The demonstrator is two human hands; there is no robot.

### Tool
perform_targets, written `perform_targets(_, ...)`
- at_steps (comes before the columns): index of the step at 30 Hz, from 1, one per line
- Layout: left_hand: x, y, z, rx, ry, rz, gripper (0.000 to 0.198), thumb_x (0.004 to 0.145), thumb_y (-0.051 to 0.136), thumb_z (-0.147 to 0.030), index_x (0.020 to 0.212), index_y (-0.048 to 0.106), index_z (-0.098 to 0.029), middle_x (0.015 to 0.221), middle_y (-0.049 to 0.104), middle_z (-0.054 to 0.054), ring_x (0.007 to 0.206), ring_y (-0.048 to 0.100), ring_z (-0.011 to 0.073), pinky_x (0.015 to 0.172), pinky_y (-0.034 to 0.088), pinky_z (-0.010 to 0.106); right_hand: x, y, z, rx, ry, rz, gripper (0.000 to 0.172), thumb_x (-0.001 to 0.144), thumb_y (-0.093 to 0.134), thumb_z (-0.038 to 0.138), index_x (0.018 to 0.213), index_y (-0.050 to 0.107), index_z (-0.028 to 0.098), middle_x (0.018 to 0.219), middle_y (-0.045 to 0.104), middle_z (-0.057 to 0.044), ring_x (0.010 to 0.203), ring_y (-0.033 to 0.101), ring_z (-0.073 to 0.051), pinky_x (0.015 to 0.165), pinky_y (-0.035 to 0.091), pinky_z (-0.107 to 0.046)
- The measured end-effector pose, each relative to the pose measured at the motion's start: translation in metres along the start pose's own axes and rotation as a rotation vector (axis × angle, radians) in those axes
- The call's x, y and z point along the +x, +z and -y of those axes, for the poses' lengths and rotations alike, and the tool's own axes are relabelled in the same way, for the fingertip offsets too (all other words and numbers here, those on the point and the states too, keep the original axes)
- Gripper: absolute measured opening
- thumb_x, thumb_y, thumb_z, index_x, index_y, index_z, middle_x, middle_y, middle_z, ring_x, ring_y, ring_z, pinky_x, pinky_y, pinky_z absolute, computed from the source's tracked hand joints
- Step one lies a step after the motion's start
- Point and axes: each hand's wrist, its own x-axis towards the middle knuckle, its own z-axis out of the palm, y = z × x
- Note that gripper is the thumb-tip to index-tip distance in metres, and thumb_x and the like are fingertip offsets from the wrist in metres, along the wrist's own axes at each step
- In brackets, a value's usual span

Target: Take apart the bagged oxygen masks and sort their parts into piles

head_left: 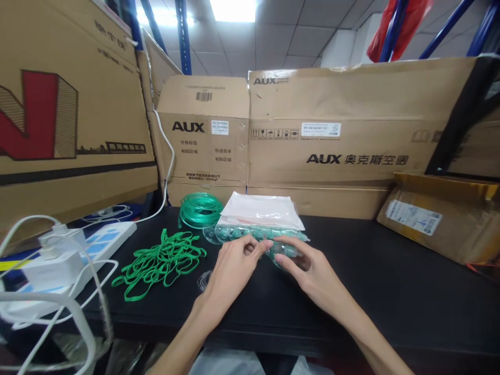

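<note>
A clear, green-tinted plastic face mask (288,249) is in my right hand (310,265), with the thumb on its near side and the fingers curved over the top. At the mask's left edge, my left hand (236,264) has its thumb and fingertips pinched together; whatever small piece is between them is too hidden to make out. Just behind my hands lies a row of similar masks (230,232), partly covered by my fingers. Beside my left wrist are some thin, shiny strips (203,280). Green elastic straps (166,263) lie loosely tangled farther left.
A coil of green tubing (200,210) and a white plastic-wrapped packet (261,210) are at the back of the black table (363,260). A power strip (113,235) with white cables crowds the left. Cardboard panels (344,143) wall the back; a box (441,219) stands right.
</note>
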Motion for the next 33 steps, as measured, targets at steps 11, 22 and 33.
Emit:
perform_targets(11, 0.007, 0.003, 0.005, -0.514, 0.028, 0.154, 0.044, 0.09, 0.068, -0.058, 0.094, 0.076, -0.015, 0.069, 0.059, 0.0, 0.064, 0.051, 0.014, 0.06, 0.038, 0.024, -0.004, 0.008, 0.009, -0.093, -0.164, -0.066, 0.03, 0.098, 0.065, 0.027, 0.127, 0.063, 0.031, 0.131, 0.066, -0.003, 0.121, 0.063, -0.022, 0.1, 0.053, -0.034)
perform_targets(22, 0.001, -0.005, -0.01, -0.71, 0.077, 0.243, 0.032, 0.087, 0.077, -0.046, 0.095, 0.078, -0.015, 0.085, 0.071, 0.004, 0.073, 0.054, 0.0132, 0.071, 0.043, 0.025, -0.011, 0.01, 0.033, -0.301, -0.409, -0.227, 0.051, 0.095, 0.066, 0.012, 0.142, 0.059, 0.029, 0.13, 0.067, -0.004, 0.119, 0.065, -0.019, 0.105, 0.051, -0.028)
perform_targets(33, -0.002, -0.001, -0.016, -0.613, 0.194, 0.179, 0.043, 0.098, 0.063, -0.051, 0.071, 0.061, -0.016, 0.064, 0.05, -0.003, 0.065, 0.047, 0.0118, 0.065, 0.039, 0.024, -0.017, 0.013, 0.036, -0.363, -0.448, -0.223, 0.058, 0.099, 0.058, 0.012, 0.151, 0.05, 0.035, 0.135, 0.066, -0.003, 0.117, 0.068, -0.019, 0.102, 0.055, -0.029)
